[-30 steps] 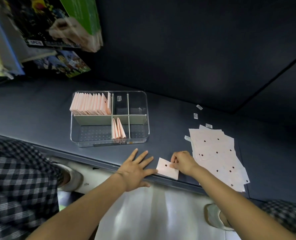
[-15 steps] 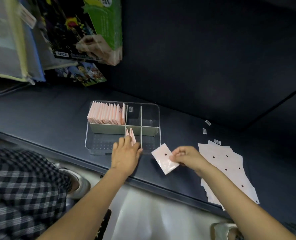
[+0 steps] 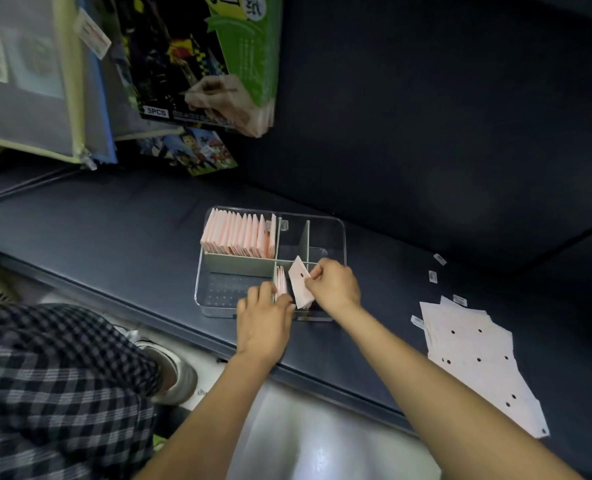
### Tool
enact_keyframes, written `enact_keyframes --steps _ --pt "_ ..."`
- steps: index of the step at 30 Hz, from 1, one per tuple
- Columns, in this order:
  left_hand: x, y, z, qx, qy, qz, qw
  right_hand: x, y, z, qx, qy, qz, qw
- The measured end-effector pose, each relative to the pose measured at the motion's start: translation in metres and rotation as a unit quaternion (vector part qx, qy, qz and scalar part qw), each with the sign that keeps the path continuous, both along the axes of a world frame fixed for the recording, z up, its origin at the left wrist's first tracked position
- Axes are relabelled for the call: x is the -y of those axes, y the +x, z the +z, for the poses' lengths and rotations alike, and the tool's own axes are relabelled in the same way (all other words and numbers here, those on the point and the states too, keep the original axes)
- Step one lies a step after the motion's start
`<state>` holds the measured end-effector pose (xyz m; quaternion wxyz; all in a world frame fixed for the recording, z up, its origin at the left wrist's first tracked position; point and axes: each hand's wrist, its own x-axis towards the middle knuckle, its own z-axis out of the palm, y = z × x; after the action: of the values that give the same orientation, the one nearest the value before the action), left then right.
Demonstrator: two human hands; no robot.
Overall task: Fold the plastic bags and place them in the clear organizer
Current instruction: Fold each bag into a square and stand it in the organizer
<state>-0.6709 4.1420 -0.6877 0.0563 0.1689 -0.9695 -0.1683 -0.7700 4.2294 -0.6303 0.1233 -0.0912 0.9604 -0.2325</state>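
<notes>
The right hand (image 3: 334, 284) pinches a folded bag (image 3: 300, 285) over the clear organizer (image 3: 336, 233). Just left of that grip, the left hand (image 3: 265, 315) holds back the standing bags (image 3: 280, 284) (fingers bent against them). Slide it straight down into the gap.

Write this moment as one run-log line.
right hand: pinches bag | left hand: holds stack | organizer
</notes>
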Motion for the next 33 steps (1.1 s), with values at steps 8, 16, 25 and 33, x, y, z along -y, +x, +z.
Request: enact_keyframes --steps 8,16,25,33 --pt "0.0 0.002 -0.001 -0.005 0.048 -0.004 0.999 0.024 0.005 -0.013 -0.012 0.076 0.031 0.997" --pt "0.002 -0.001 0.002 -0.043 0.118 0.033 0.992 0.021 0.015 -0.023 0.03 0.068 -0.01 0.997" --pt "-0.006 -0.003 -0.005 0.02 0.01 -0.033 0.999 -0.065 0.026 -0.02 -0.024 -0.095 0.001 0.995" --pt "-0.035 -0.002 0.017 -0.101 0.009 -0.107 0.989 -0.274 0.042 -0.063 -0.03 0.11 -0.113 0.987"
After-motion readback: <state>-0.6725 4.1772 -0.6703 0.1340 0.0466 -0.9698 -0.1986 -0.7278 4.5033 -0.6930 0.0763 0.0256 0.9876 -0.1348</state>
